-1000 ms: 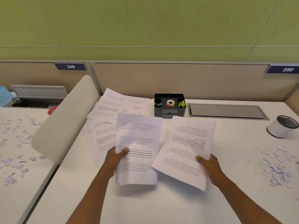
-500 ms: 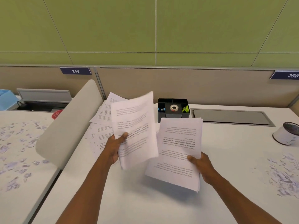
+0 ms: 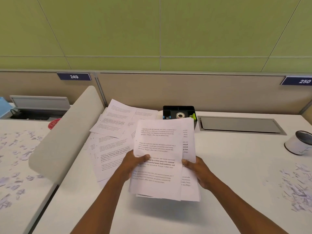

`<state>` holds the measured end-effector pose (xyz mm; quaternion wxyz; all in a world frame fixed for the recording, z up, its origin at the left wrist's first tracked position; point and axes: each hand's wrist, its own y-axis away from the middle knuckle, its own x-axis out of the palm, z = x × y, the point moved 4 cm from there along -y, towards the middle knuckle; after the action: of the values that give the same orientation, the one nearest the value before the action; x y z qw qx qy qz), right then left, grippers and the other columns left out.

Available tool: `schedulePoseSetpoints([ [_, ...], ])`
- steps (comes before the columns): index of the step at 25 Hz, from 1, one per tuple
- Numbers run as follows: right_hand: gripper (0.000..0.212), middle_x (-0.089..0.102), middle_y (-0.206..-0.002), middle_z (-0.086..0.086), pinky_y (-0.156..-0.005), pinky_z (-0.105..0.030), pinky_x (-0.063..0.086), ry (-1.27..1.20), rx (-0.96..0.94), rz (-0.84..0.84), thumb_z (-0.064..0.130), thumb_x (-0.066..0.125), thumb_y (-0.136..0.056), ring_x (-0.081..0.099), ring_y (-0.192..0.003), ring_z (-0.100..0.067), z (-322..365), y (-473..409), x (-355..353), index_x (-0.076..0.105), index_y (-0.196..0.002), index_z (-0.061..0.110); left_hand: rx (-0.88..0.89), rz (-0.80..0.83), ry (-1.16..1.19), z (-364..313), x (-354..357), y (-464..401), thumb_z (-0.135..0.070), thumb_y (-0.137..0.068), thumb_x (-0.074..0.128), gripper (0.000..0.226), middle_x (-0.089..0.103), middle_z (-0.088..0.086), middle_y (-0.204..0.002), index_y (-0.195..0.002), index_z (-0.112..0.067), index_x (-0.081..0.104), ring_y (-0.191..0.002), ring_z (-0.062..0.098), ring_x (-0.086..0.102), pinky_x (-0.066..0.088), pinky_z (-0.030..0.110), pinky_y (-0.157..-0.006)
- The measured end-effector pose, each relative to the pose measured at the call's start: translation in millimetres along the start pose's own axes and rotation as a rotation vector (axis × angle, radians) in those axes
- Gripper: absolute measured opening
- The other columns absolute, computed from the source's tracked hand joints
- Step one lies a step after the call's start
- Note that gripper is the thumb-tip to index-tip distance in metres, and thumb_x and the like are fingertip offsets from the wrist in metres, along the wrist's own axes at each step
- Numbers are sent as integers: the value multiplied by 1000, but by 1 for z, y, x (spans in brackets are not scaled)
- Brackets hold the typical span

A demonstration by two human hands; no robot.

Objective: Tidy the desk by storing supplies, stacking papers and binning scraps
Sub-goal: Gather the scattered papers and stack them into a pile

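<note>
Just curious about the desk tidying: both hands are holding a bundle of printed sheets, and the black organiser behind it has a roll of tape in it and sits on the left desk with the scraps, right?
Not quite. The head view shows the black organiser on the same desk as the held sheets, against the back partition.

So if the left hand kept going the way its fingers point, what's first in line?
The left hand points right, across the held papers; beyond them, probably the right hand gripping the opposite edge.
</note>
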<state>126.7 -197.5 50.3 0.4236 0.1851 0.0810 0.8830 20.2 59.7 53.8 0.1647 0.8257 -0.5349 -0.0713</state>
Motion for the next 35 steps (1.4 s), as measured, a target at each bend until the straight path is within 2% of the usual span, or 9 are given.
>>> schedulePoseSetpoints([
  [4,42,74,-114,-7,-80,-35,60,-22,37,-65,49,51,-96,71,-105,-28,-2,-7,0,65,-121,17,-20,35,59,1,17,-1,-13,-74,86,48,76,10,-110,-119,-10,68,-99,30,74,61,41,-82],
  [6,46,74,-113,-8,-80,-33,60,-3,12,-77,51,65,-88,71,-104,-29,-1,-9,0,66,-119,16,-16,45,60,3,27,-3,-12,-73,87,50,76,10,-109,-119,-10,67,-97,30,74,62,40,-77],
  [10,62,73,-115,-10,-80,-35,60,77,-36,-82,39,84,-67,72,-101,-29,0,-10,-8,66,-119,12,-35,52,147,6,34,-6,-18,-83,80,42,75,11,-113,-121,-14,65,-100,32,74,62,40,-75],
  [17,60,73,-118,0,-90,-41,58,272,37,11,32,82,-69,72,-102,-21,-9,-11,-4,62,-124,17,-85,37,81,11,28,-2,-17,-79,84,42,76,9,-109,-118,-12,69,-95,31,75,62,38,-71],
  [24,41,71,-120,-3,-98,-50,52,416,89,55,13,70,-90,69,-106,-26,-19,-30,21,58,-129,14,-109,-74,-48,24,-7,-3,-20,-89,75,25,77,3,-108,-113,-16,71,-96,23,75,59,45,-89],
  [27,40,71,-118,-8,-97,-54,52,365,99,21,7,68,-90,69,-105,-31,-19,-43,24,58,-129,10,-130,-326,-157,28,-33,-8,-29,-92,68,24,74,3,-112,-112,-14,69,-101,21,69,55,40,-95],
  [30,40,70,-119,-12,-97,-56,51,355,118,-10,4,66,-91,68,-105,-34,-23,-55,24,57,-129,8,-179,-626,-667,24,-76,-17,-33,-93,63,37,63,9,-123,-122,-10,59,-118,29,57,44,36,-100],
  [32,40,70,-119,-11,-97,-55,51,346,119,-32,3,66,-91,68,-105,-33,-24,-62,23,56,-129,9,-311,-719,-914,23,-104,-22,-41,-93,62,53,53,18,-130,-130,-7,48,-122,34,51,44,39,-101],
  [35,38,72,-115,-7,-94,-51,54,337,129,-56,1,65,-91,70,-102,-29,-28,-72,22,58,-126,11,-548,-797,-944,28,-135,-26,-51,-83,71,75,45,19,-135,-135,-6,40,-124,35,48,43,40,-101],
])
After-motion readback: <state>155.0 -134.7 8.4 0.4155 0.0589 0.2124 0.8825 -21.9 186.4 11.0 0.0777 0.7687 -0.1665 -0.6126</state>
